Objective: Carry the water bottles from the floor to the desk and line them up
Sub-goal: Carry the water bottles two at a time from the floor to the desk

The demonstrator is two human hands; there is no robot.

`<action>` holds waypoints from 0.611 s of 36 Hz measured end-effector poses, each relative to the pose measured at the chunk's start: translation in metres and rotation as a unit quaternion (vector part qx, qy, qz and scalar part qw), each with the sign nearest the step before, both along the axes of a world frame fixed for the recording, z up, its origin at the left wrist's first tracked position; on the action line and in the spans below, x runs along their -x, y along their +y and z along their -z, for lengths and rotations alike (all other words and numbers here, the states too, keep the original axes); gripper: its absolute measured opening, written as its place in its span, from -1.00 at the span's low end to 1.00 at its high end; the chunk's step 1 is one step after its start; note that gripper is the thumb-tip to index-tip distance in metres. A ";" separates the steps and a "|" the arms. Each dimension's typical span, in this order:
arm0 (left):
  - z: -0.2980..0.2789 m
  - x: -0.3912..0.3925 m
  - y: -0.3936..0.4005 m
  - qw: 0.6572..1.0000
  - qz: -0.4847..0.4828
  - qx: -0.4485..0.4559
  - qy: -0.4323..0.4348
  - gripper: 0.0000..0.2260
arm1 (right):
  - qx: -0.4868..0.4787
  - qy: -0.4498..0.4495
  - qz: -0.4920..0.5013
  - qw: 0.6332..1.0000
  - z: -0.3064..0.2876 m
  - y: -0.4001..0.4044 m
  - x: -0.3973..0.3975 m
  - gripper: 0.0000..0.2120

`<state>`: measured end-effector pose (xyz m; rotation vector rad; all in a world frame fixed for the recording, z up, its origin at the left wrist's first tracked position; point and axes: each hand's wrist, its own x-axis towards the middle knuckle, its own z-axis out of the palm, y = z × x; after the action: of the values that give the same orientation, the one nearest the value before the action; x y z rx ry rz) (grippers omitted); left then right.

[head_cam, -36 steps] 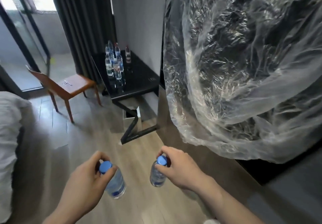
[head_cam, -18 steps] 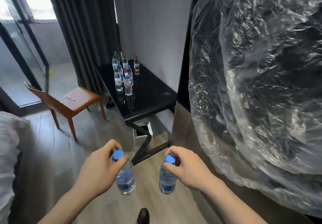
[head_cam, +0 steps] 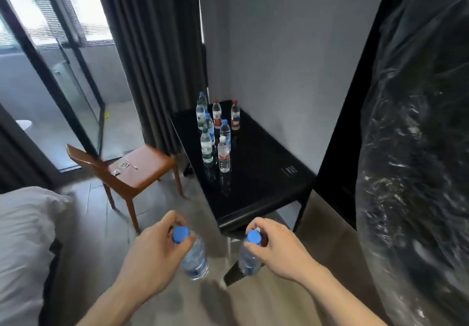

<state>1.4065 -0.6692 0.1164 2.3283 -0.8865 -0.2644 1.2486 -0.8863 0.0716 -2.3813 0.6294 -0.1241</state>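
At the far left lies a bed with white bedding (head_cam: 22, 244), and beyond it a glass balcony door (head_cam: 50, 77) beside dark curtains (head_cam: 152, 54). A brown chair (head_cam: 137, 171) stands on the wooden floor (head_cam: 96, 237) just left of the worktop, with a few small items on its seat.

The left hand (head_cam: 152, 254) pinches a blue-capped bottle (head_cam: 194, 259) at the neck, thumb and fingers curled round the cap, so its grip is closed on the bottle, which hangs tilted above the floor. Just to the right, the right hand (head_cam: 276, 249) holds a second blue-capped bottle (head_cam: 250, 257) the same way, its grip wrapped round the neck, the bottle hanging below the near edge of the worktop.

The black worktop (head_cam: 266, 186) stands against the grey wall. On its far half stand upright bottles (head_cam: 215, 138) in a loose cluster, some with blue caps, some red, one white. At the far right, crinkled clear plastic sheeting (head_cam: 418, 160) covers a dark surface.
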 end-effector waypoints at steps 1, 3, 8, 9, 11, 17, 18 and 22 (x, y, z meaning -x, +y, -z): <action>-0.001 -0.015 -0.004 1.000 -0.007 -0.001 -0.003 -0.82 | -0.001 -0.002 0.001 1.000 -0.001 -0.006 -0.016 -0.84; -0.001 -0.048 -0.014 1.000 -0.015 -0.011 -0.004 -0.83 | 0.001 -0.005 0.002 1.000 -0.002 -0.019 -0.046 -0.83; -0.001 -0.129 -0.036 1.000 -0.023 -0.015 -0.015 -0.82 | -0.002 -0.011 0.014 1.000 -0.004 -0.043 -0.117 -0.82; -0.001 -0.146 -0.040 0.999 -0.025 -0.014 -0.018 -0.82 | -0.003 -0.009 0.021 1.000 -0.004 -0.047 -0.132 -0.82; -0.001 -0.181 -0.047 0.999 -0.030 -0.001 -0.011 -0.83 | -0.003 -0.007 0.036 0.999 -0.003 -0.055 -0.163 -0.81; 0.003 -0.296 -0.067 0.999 -0.011 0.031 -0.021 -0.81 | -0.033 0.003 0.065 0.997 -0.002 -0.074 -0.266 -0.78; 0.002 -0.316 -0.071 0.999 -0.004 0.032 -0.030 -0.80 | -0.038 0.001 0.072 0.997 -0.002 -0.076 -0.284 -0.78; -0.002 -0.395 -0.087 0.998 0.029 0.024 -0.050 -0.80 | -0.054 0.001 0.090 0.995 -0.008 -0.081 -0.358 -0.78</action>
<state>1.8015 -0.7557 0.1180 2.2914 -0.9990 -0.1502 1.6067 -0.9670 0.0793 -2.2196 0.8300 -0.1606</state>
